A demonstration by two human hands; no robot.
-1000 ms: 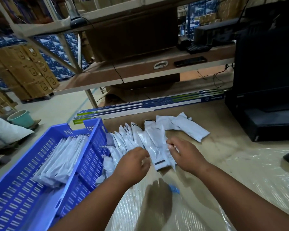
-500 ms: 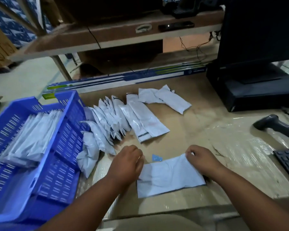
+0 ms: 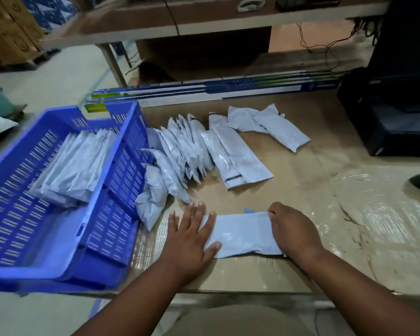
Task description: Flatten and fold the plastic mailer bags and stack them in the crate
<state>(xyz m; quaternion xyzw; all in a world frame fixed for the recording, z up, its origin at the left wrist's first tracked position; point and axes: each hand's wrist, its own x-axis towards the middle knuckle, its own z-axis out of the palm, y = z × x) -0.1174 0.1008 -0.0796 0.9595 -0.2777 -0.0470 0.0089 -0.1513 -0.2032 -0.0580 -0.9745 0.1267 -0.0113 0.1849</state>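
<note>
Grey mailer (image 3: 240,235) near table edge (image 3: 252,291) — left hand (image 3: 188,241) spread flat, right hand (image 3: 292,230) pinching its end.

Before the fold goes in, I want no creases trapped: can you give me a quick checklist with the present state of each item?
1. Mailer bag lies on the table: ok.
2. Left hand presses its left end with straight fingers: ok.
3. Right hand grips its right end: ok.
4. Bag fully smooth: not ok, faint wrinkles show mid-bag.
5. Room in the blue crate beside the folded stack: ok.
6. Air pressed out of the bag: cannot tell.
</note>
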